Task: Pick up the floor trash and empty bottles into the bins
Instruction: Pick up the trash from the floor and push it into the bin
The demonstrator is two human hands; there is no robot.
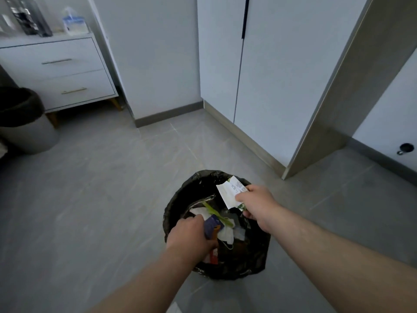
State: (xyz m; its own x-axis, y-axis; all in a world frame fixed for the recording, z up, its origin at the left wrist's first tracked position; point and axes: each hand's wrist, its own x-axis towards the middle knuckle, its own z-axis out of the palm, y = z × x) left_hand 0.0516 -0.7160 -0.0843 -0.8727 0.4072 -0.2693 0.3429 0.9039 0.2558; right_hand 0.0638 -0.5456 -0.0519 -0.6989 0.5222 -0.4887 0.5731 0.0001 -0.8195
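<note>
A round bin lined with a black bag point(191, 188) stands on the floor just in front of me. Crumpled paper and wrappers point(228, 231) lie inside it. My right hand point(257, 204) hovers over the bin's right rim, gripping a white paper slip with a green-printed wrapper point(230, 193). My left hand point(191, 236) is over the near left rim, closed on a purple and orange wrapper point(212, 225) that pokes out over the bin's opening.
A second bin with a dark liner point(24, 123) stands at the far left beside a white drawer unit point(58, 73) carrying bottles point(29, 16). White cupboard doors point(270, 64) and a grey door frame point(338, 98) rise behind. The floor is grey tile point(101, 188).
</note>
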